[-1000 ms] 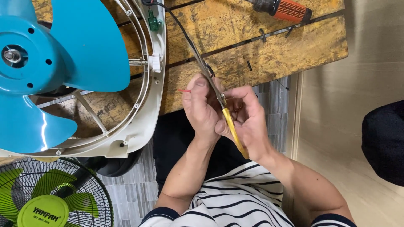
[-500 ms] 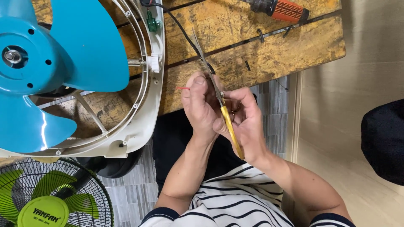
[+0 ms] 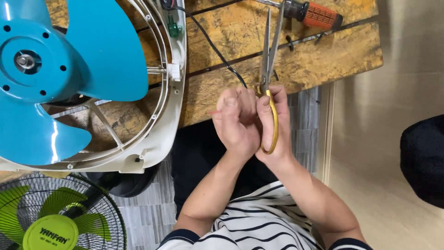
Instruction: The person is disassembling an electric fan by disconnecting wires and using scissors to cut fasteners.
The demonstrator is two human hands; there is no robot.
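Observation:
My right hand [image 3: 274, 121] grips yellow-handled scissors [image 3: 268, 65], blades slightly apart and pointing away over the wooden table [image 3: 323, 60]. My left hand [image 3: 237, 121] is closed beside it, pinching a thin red wire whose tip [image 3: 213, 112] sticks out left. A black cable [image 3: 215, 48] runs from the hands up across the table to the white fan frame [image 3: 173, 99], which holds a blue fan blade [image 3: 69, 69].
An orange-handled screwdriver [image 3: 314, 14] lies at the table's far edge. A small black clip [image 3: 289, 42] rests near it. A green fan in a black cage [image 3: 55, 217] stands on the floor at lower left. A dark object [image 3: 423, 159] sits at right.
The scissors have swung from a leftward tilt to nearly upright, and the blades have parted a little. Both hands stay together at the table's edge.

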